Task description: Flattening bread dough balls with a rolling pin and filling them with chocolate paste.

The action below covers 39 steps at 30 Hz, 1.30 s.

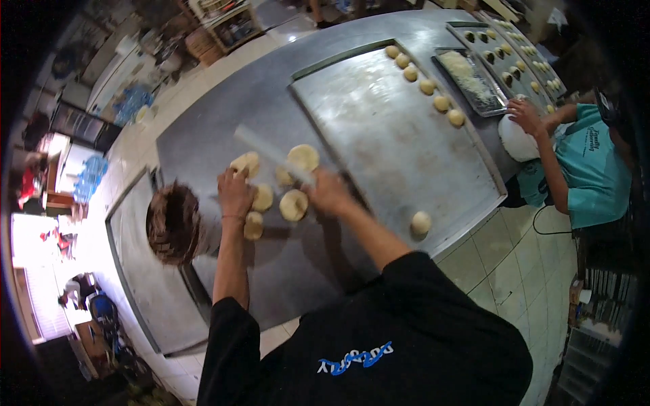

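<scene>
2-handed, toward the left edge of the steel table (223, 111): clenching a blurred, pale rod (264, 147) in the right hand (326, 191), resting the half-curled left hand (235, 195) on a dough round (248, 162), leaving any grip unclear; possibly risking dented neighbouring rounds (288, 212) by crowding rod and dough together.

harsh glare left; tray (359, 98) shiny; pale rod (269, 151) blurred; edges dark.
</scene>
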### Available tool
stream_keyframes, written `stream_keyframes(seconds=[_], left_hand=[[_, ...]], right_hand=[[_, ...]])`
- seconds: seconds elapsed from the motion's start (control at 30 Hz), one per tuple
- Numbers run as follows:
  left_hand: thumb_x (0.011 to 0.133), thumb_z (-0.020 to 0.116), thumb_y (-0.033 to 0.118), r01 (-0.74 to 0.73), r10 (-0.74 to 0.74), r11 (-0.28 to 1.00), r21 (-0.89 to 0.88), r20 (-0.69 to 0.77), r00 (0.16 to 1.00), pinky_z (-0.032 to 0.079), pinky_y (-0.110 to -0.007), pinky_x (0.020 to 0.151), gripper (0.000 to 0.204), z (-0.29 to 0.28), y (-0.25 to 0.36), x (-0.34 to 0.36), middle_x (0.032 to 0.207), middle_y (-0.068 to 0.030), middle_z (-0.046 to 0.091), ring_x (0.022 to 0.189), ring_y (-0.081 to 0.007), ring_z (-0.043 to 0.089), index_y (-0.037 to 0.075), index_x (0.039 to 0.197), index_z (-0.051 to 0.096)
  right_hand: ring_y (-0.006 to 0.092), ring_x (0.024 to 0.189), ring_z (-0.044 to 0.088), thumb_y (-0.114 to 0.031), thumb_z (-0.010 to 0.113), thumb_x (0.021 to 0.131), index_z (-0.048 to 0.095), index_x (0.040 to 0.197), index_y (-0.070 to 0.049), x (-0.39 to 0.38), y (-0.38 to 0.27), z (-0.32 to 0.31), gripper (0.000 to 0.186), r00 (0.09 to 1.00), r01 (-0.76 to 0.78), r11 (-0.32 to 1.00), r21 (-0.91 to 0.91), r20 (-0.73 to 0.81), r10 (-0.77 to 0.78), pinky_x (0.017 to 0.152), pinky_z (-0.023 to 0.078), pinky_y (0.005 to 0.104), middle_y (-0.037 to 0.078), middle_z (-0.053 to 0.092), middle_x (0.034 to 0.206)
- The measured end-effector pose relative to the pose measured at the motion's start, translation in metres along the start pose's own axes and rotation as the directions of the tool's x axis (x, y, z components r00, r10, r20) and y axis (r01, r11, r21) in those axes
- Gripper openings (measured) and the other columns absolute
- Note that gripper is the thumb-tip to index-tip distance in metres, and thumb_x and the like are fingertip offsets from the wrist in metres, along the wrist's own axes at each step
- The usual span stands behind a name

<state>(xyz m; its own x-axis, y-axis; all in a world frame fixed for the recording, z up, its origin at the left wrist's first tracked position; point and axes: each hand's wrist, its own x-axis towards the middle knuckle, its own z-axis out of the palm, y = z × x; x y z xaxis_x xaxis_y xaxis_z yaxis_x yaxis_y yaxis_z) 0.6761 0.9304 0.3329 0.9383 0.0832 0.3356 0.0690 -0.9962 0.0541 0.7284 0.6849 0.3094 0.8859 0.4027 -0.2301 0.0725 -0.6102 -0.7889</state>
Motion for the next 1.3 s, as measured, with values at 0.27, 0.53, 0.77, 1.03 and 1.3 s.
stream_keyframes(seconds=[0.27, 0.53, 0.77, 1.03, 1.3], left_hand=[[0.082, 0.060, 0.004, 0.147, 0.196, 0.665, -0.732, 0.361, 0.912, 0.052, -0.037, 0.080, 0.026, 0.079, 0.199, 0.165, 0.102, -0.0154, 0.064, 0.093, -0.0311, 0.062, 0.003, 0.108, 0.063], [0.076, 0.066, 0.016, 0.066, 0.207, 0.649, -0.758, 0.259, 0.943, 0.048, -0.046, 0.079, 0.031, 0.193, 0.477, 0.268, 0.091, -0.0266, 0.060, 0.085, -0.0426, 0.058, -0.001, 0.099, 0.054], [0.082, 0.064, 0.008, 0.466, 0.048, 0.189, -0.865, 0.482, 0.875, 0.046, -0.031, 0.075, 0.031, 0.013, 0.299, 0.061, 0.090, -0.0051, 0.046, 0.086, -0.0162, 0.052, 0.005, 0.103, 0.042], [0.083, 0.065, 0.009, 0.451, 0.004, 0.497, -0.741, 0.522, 0.853, 0.041, -0.038, 0.100, 0.052, -0.113, 0.129, -0.125, 0.135, -0.0178, 0.042, 0.127, -0.0279, 0.043, 0.007, 0.132, 0.048], [0.089, 0.053, 0.017, 0.158, 0.312, -0.915, -0.371, -0.404, 0.860, 0.043, -0.044, 0.098, 0.030, -0.292, 0.218, -0.143, 0.135, -0.0236, 0.042, 0.117, -0.0327, 0.051, 0.007, 0.116, 0.060]], right_hand=[[0.0294, 0.079, 0.068, -0.020, 0.064, 0.087, 0.064, 0.104, 0.004, -0.023, 0.162, -0.209, 0.030, 0.609, -0.302, 0.857, 0.418, -0.607, 0.511, 0.071, 0.051, 0.0377, 0.018, 0.069, 0.086], [0.0415, 0.085, 0.065, -0.036, 0.075, 0.076, 0.066, 0.101, 0.000, 0.106, 0.253, -0.286, 0.045, 0.391, -0.388, 0.900, 0.197, -0.850, 0.354, 0.074, 0.049, 0.0463, 0.022, 0.068, 0.091], [0.0415, 0.092, 0.064, -0.037, 0.077, 0.073, 0.058, 0.114, 0.002, 0.081, 0.269, -0.294, 0.060, 0.395, -0.293, 0.940, 0.175, -0.874, 0.285, 0.079, 0.049, 0.0468, 0.025, 0.066, 0.100], [0.0240, 0.077, 0.065, -0.013, 0.070, 0.080, 0.059, 0.114, -0.002, 0.018, 0.074, -0.192, 0.038, 0.515, 0.448, 0.894, 0.032, -0.826, -0.228, 0.069, 0.052, 0.0343, 0.013, 0.066, 0.092], [0.0117, 0.058, 0.056, -0.015, 0.069, 0.083, 0.063, 0.109, -0.001, -0.161, 0.029, 0.045, 0.030, 0.981, -0.158, 0.871, 0.465, -0.023, 0.191, 0.052, 0.045, 0.0277, 0.005, 0.065, 0.081]])
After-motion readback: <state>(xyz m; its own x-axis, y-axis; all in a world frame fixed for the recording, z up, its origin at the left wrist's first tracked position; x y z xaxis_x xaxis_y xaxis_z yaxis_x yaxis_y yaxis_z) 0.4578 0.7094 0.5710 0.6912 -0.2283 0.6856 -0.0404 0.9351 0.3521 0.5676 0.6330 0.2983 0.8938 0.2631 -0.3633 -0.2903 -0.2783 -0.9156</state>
